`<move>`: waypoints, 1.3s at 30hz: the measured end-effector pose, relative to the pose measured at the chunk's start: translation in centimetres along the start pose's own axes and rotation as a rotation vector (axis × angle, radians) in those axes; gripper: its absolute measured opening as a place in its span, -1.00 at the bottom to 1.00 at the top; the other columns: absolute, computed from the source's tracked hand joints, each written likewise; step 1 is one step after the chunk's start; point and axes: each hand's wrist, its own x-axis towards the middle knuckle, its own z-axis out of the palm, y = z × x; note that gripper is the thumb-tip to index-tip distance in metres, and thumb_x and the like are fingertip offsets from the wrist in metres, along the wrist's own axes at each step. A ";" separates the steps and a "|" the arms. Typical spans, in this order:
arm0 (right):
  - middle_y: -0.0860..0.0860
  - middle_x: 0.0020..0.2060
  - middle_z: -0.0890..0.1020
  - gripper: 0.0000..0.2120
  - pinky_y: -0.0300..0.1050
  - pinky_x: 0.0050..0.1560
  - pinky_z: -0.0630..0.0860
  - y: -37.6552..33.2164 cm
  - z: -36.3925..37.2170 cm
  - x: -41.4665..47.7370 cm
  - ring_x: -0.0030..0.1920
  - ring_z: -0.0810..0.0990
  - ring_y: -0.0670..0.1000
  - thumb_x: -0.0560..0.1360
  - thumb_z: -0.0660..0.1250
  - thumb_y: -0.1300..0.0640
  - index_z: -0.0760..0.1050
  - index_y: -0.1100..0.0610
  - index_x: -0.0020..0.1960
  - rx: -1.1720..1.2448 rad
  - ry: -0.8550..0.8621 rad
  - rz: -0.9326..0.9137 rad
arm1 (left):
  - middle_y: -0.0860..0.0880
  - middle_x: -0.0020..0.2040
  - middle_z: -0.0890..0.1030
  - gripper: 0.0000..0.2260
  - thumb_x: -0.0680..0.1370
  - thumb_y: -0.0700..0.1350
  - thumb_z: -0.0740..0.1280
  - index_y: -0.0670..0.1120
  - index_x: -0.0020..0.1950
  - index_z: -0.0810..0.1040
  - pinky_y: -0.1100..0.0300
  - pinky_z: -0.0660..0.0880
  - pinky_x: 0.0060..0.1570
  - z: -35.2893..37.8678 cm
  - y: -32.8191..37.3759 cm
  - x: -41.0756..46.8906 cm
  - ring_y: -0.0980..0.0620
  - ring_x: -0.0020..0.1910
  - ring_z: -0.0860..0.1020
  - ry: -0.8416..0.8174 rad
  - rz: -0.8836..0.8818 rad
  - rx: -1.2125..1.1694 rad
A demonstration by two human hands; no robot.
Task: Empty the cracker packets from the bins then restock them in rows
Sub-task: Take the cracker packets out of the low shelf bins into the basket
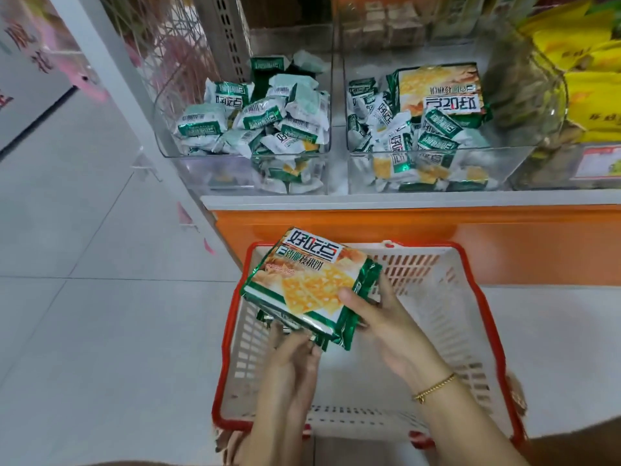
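Cracker pack held over the basket in both hands

The large green pack [302,280] sits at frame centre, tilted above the white, red-rimmed basket [437,304]. The right hand [383,321] pinches its right edge, thumb on top and fingers beneath. The left hand [295,351] curls its fingertips onto the lower edge. Above, on the orange shelf [403,227], the left bin [188,163] and right bin [504,163] hold jumbled small packets [262,119]. A second large pack [440,89] lies in the right bin. Yellow bags [591,95] fill the upper right.
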 end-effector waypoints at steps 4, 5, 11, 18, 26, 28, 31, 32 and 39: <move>0.05 -0.09 0.69 -0.58 -0.23 -0.22 0.60 2.4 -0.8 1.2 -0.13 0.68 -0.02 0.29 0.48 0.13 0.53 0.17 0.13 0.103 0.015 0.170 | -0.09 -0.22 0.64 -0.14 0.24 -0.41 0.34 -0.17 0.52 0.13 0.03 0.42 0.25 -1.3 -0.9 0.2 -0.05 -0.09 0.58 0.091 -0.066 0.114; 0.10 -0.07 0.69 -0.59 -0.15 -0.13 0.62 3.0 -0.9 1.6 -0.10 0.67 0.03 0.29 0.48 0.13 0.55 0.22 0.10 0.130 0.030 0.219 | -0.10 -0.20 0.65 -0.07 0.24 -0.37 0.33 -0.18 0.55 0.00 -0.02 0.34 0.32 -1.5 -1.2 0.5 -0.08 -0.04 0.57 0.105 -0.088 0.133; 0.19 0.04 0.67 -0.65 0.12 0.07 0.57 5.1 -1.7 3.5 0.09 0.62 0.19 0.45 0.42 0.15 0.50 0.18 0.20 0.234 0.015 0.358 | -0.27 0.40 0.35 -0.07 0.36 -0.37 0.46 -0.20 0.55 -0.07 0.02 0.36 0.34 -2.3 -0.9 0.9 -0.17 0.28 0.47 0.134 -0.188 0.407; 0.17 0.19 0.59 -0.46 0.26 0.32 0.38 5.2 -1.4 8.1 0.25 0.50 0.20 0.33 0.51 0.08 0.45 0.07 0.27 0.260 0.025 0.365 | -0.09 0.15 0.59 -0.66 0.51 -0.20 0.37 -0.17 0.28 0.51 0.23 0.37 0.00 -4.4 4.9 1.9 -0.03 0.07 0.54 0.456 0.317 1.259; 0.06 0.05 0.63 -0.66 0.04 0.07 0.55 6.0 -0.5 11.5 0.09 0.59 0.06 0.46 0.42 0.21 0.44 0.07 0.18 -0.016 -0.071 0.355 | -0.17 0.27 0.47 -0.55 0.50 -0.16 0.35 -0.19 0.37 0.39 -0.02 0.50 0.11 -7.0 4.9 3.1 -0.17 0.12 0.52 0.529 0.274 1.373; 0.05 0.07 0.64 -0.65 -0.03 0.04 0.56 6.0 -0.5 11.9 0.09 0.60 0.04 0.46 0.42 0.22 0.46 0.08 0.21 -0.017 -0.047 0.313 | -0.16 0.30 0.46 -0.52 0.51 -0.15 0.34 -0.17 0.41 0.35 -0.02 0.48 0.15 -7.1 5.0 3.1 -0.16 0.17 0.52 0.533 0.268 1.356; -0.01 0.01 0.66 -0.65 -0.18 -0.07 0.55 6.0 -0.8 11.9 0.01 0.61 -0.06 0.45 0.44 0.21 0.49 0.07 0.20 -0.107 0.023 0.239 | -0.14 0.33 0.47 -0.50 0.52 -0.15 0.33 -0.14 0.44 0.33 -0.05 0.47 0.20 -7.4 4.9 3.1 -0.14 0.21 0.50 0.523 0.268 1.346; -0.02 0.01 0.66 -0.64 -0.17 -0.04 0.55 6.1 -0.8 11.9 0.01 0.61 -0.07 0.44 0.45 0.20 0.49 0.06 0.20 -0.140 0.040 0.226 | -0.13 0.34 0.46 -0.50 0.52 -0.15 0.33 -0.13 0.45 0.32 -0.04 0.46 0.21 -7.4 4.8 3.1 -0.13 0.23 0.50 0.520 0.270 1.350; -0.02 0.29 0.54 -0.08 0.05 0.37 0.38 6.0 1.5 12.2 0.28 0.50 0.04 0.14 0.60 -0.14 0.38 0.04 0.43 -0.454 -0.002 0.170 | -0.11 0.40 0.42 -0.48 0.54 -0.22 0.32 -0.13 0.48 0.26 0.02 0.38 0.27 -7.3 4.4 3.2 -0.13 0.32 0.44 0.529 0.253 1.350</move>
